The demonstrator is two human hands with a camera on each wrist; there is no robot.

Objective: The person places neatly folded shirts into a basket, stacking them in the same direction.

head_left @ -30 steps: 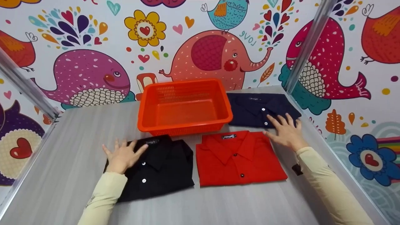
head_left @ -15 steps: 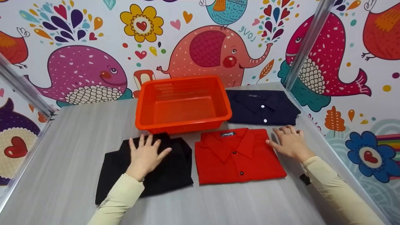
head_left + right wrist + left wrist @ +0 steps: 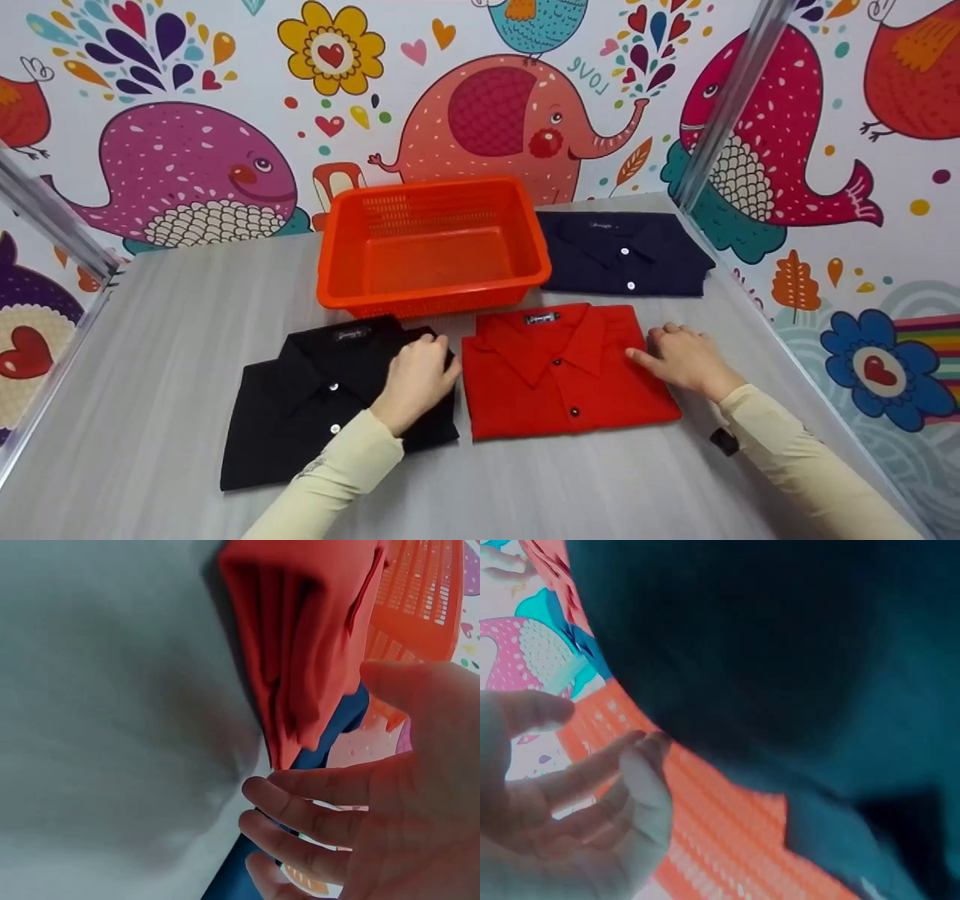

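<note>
My left hand (image 3: 418, 382) is over the right part of the folded black shirt (image 3: 300, 416), its fingers loosely bent toward the shirt's far right corner. In the left wrist view, bent fingertips come right up to the dark shirt's (image 3: 765, 675) edge. On the right, my other hand (image 3: 694, 360) is beside the folded red shirt (image 3: 517, 405), with the thumb just over its right edge. The right wrist view shows loosely bent fingers (image 3: 307, 817) at the corner of the red shirt's layered side (image 3: 292, 652). Neither hand grips cloth.
Behind the shirts stands an orange plastic basket (image 3: 450, 262) with nothing in it. A folded navy shirt (image 3: 589, 259) lies to its right, near the back. Metal posts (image 3: 731, 112) and a cartoon-printed wall (image 3: 480, 45) enclose the grey table (image 3: 180, 315).
My left hand has moved right across the black shirt, from its left edge to its right part, fingers bending. The right hand has drawn back from the navy shirt to the red shirt's side.
</note>
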